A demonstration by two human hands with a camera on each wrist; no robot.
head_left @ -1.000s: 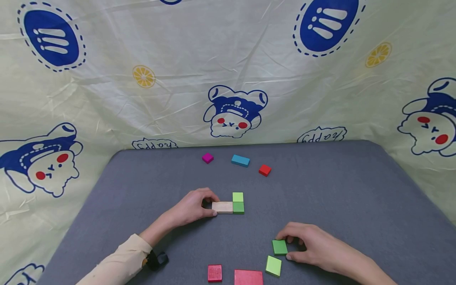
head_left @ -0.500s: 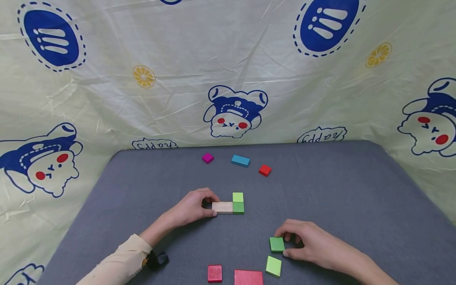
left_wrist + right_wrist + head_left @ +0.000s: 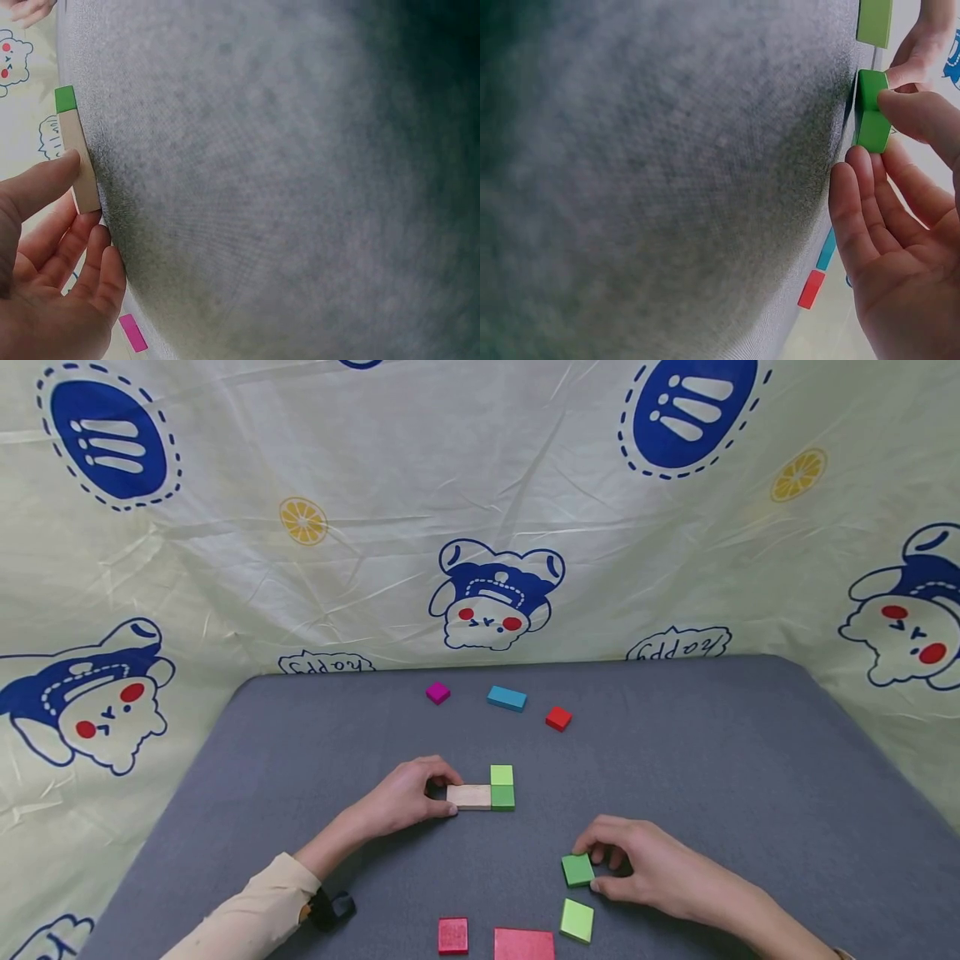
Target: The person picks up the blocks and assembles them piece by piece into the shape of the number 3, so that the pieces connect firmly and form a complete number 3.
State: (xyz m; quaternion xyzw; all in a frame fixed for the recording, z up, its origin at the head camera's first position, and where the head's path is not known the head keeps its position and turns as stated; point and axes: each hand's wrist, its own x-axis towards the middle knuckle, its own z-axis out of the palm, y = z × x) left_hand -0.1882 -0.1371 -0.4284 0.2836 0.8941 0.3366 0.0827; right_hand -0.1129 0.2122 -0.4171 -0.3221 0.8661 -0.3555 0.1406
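In the head view my left hand (image 3: 408, 793) pinches the left end of a plain wooden block (image 3: 469, 797) between thumb and fingers. A green block (image 3: 502, 798) touches that block's right end, with a light green block (image 3: 502, 775) against its far side. My right hand (image 3: 648, 868) pinches another green block (image 3: 577, 870) between thumb and fingertip, nearer the front. In the right wrist view this green block (image 3: 873, 129) appears slightly off the cloth. A second light green block (image 3: 577, 920) lies just in front of it.
Toward the back of the grey table (image 3: 675, 735) lie a magenta block (image 3: 438, 693), a blue block (image 3: 507, 698) and a red block (image 3: 558, 719). Near the front are a small pinkish-red block (image 3: 453, 936) and a larger one (image 3: 523, 945), cut by the frame. A printed curtain (image 3: 375, 585) hangs behind.
My right hand has moved the green block a little left and away from me, and the block has turned slightly. My left hand and the wooden block have stayed in place.
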